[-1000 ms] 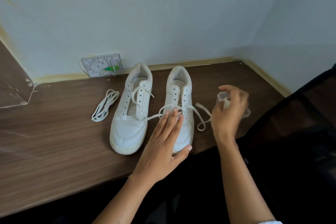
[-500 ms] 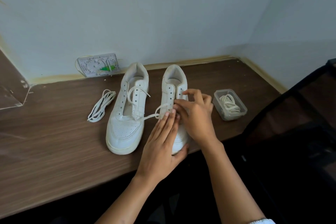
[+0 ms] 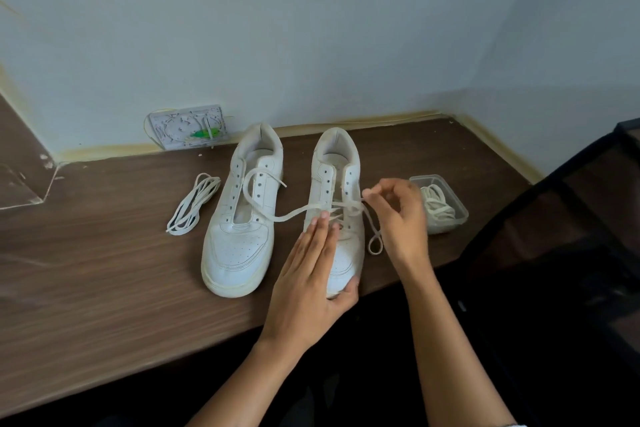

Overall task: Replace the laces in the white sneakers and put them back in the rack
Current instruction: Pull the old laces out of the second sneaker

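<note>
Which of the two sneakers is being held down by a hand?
The right-hand sneaker, nearest the plastic tub: the left hand lies flat on its toe. The other sneaker is untouched.

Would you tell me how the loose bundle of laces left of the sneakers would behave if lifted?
The lace bundle would probably droop limply, since its thin flat strands lie in slack loops. It looks light, and, with nothing visibly tying it, may unravel.

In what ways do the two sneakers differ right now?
The left sneaker is untouched; the right sneaker is pressed by the left hand. A lace crosses the right sneaker's eyelets, pinched by the right hand; its other end drapes over the left sneaker. Both are white.
</note>
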Demonstrator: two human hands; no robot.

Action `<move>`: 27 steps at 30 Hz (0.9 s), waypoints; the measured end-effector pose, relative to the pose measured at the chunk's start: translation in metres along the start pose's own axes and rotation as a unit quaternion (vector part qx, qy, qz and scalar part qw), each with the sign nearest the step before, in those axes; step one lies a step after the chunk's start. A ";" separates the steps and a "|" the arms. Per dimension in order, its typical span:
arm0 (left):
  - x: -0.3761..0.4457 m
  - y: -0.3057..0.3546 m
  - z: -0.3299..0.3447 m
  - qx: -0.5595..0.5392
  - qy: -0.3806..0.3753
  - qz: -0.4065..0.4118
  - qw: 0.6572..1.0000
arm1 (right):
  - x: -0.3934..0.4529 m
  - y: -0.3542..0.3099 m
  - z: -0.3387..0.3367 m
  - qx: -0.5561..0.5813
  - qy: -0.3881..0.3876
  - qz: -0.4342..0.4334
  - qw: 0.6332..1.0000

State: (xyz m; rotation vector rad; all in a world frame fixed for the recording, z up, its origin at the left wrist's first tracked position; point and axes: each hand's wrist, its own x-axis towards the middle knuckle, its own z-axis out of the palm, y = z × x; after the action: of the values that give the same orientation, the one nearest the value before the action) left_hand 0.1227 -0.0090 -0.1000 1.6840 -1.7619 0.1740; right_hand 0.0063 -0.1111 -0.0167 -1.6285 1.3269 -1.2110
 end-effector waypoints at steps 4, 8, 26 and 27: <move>-0.001 0.001 -0.001 0.025 -0.017 -0.027 0.999 | -0.006 0.003 0.010 -0.135 -0.038 -0.145 0.979; -0.001 0.004 0.000 0.026 -0.012 -0.040 0.999 | -0.009 0.004 0.022 -0.281 -0.078 -0.157 0.944; -0.003 0.007 -0.001 0.034 -0.015 -0.052 0.998 | -0.012 0.002 0.025 -0.290 -0.082 -0.147 0.942; -0.003 0.008 -0.001 0.035 -0.014 -0.053 0.998 | -0.009 0.002 0.021 -0.245 -0.090 -0.128 0.957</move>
State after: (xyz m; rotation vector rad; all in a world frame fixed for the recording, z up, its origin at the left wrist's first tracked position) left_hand 0.1157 -0.0047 -0.0981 1.8349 -1.6994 0.1672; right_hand 0.0253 -0.1040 -0.0277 -2.2628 1.4013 -0.8818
